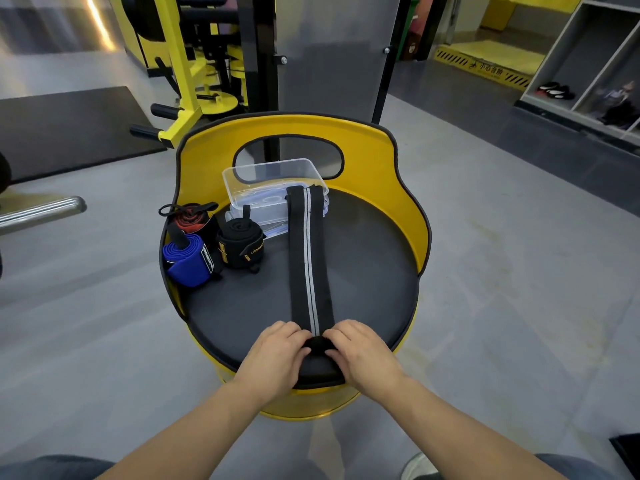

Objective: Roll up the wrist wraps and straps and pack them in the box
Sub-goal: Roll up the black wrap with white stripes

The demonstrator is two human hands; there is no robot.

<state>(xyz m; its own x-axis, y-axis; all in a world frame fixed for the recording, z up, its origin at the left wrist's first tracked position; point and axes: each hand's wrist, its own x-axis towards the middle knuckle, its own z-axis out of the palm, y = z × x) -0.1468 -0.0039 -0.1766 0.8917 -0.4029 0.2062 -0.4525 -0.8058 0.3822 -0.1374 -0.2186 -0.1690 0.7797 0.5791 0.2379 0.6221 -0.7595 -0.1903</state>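
Both hands, left hand (277,351) and right hand (360,351), are pinching the black strap (310,268) at its near end, starting the roll at the seat's (374,271) front edge; strap is reaching the clear box (249,199) at the back. Next: even, tight forward rolling.

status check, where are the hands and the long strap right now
Left hand and right hand both pinch near end of black strap, roll just begun. Far end lies over clear box. Three rolled wraps sit left, nothing blocking.

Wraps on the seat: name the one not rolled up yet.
The black wrap with the grey stripe, lying flat; the blue, red and black ones are rolled.
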